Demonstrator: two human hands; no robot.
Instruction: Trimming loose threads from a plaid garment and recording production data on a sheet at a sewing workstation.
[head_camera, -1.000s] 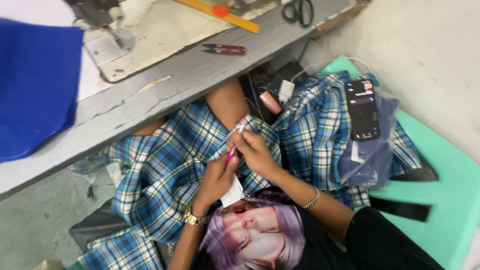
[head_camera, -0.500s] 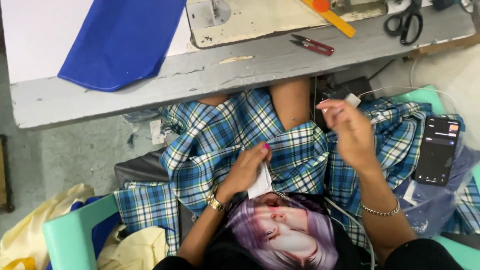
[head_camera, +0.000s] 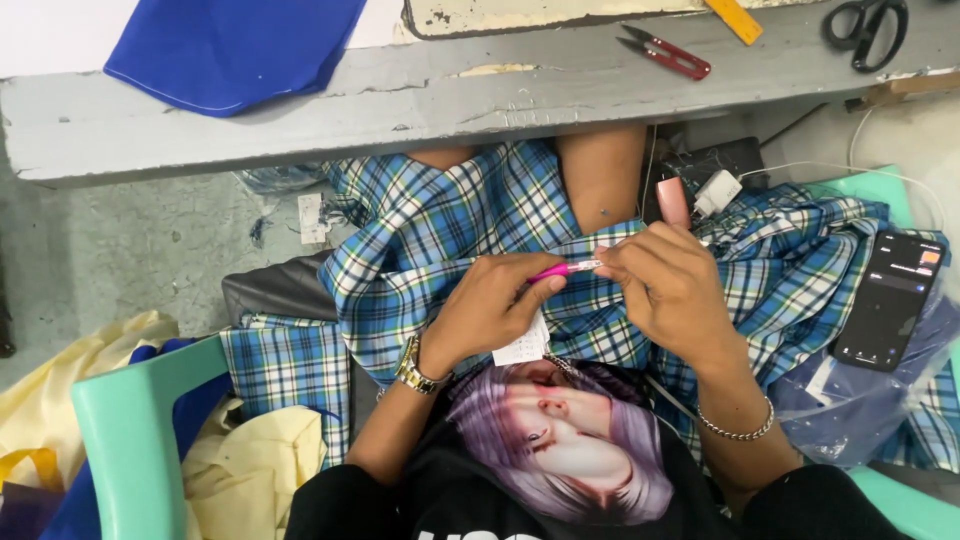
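Landmark: the plaid cloth (head_camera: 450, 240), blue checked, spread over the person's lap below the grey table edge (head_camera: 300, 95).
Plastic bag: at the right edge of the plaid cloth a clear bag (head_camera: 860, 400) holds folded dark blue fabric; a dark phone (head_camera: 890, 300) lies on top of it.
Left hand: the left hand (head_camera: 490, 310) rests on the middle of the plaid cloth, fingers curled, thumb and forefinger closed on a thin pink tool (head_camera: 562, 270); a white paper tag (head_camera: 524, 345) sits under the palm.
Right hand: the right hand (head_camera: 670, 290) is just right of the left, fingertips pinched together on a fold of the plaid cloth at the tool's tip.
Wrists: a gold watch (head_camera: 412, 367) on the left, a chain bracelet (head_camera: 735, 430) on the right.
Change: half a second ago the right hand was raised off to the right and apart from the left; now the two meet over the cloth at the pink tool.
Beyond the cloth: blue fabric (head_camera: 230, 45), red snips (head_camera: 665, 52) and black scissors (head_camera: 865, 25) lie on the table.
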